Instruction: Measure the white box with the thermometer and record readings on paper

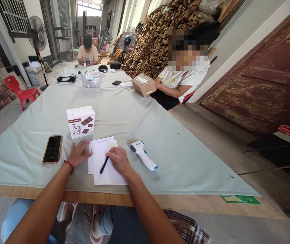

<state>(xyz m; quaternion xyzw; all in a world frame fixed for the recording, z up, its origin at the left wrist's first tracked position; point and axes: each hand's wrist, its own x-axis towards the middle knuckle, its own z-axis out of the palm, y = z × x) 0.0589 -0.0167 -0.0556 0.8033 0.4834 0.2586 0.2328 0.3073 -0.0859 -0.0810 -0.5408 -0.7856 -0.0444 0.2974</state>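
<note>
My right hand [119, 161] lies over a stack of white paper [109, 178], its fingers closed on a black pen [104, 165] that slants down to the left. To the left, my left hand [79, 154] rests on the cloth with its fingers spread, the thumb at the paper's left edge. Just beyond it stands a white box [81, 122] printed with brown chocolate squares. A phone [52, 149] with a dark screen lies left of my left hand. On the right of the paper is a white and blue infrared thermometer [143, 156].
A pale green cloth [190, 162] covers the long table. Farther back are a clear plastic basin [91, 80] with bottles, and a cardboard box [143, 84] touched by a seated person [180, 78] at the right. Another person [87, 54] sits at the far end. A red chair [20, 89] stands left.
</note>
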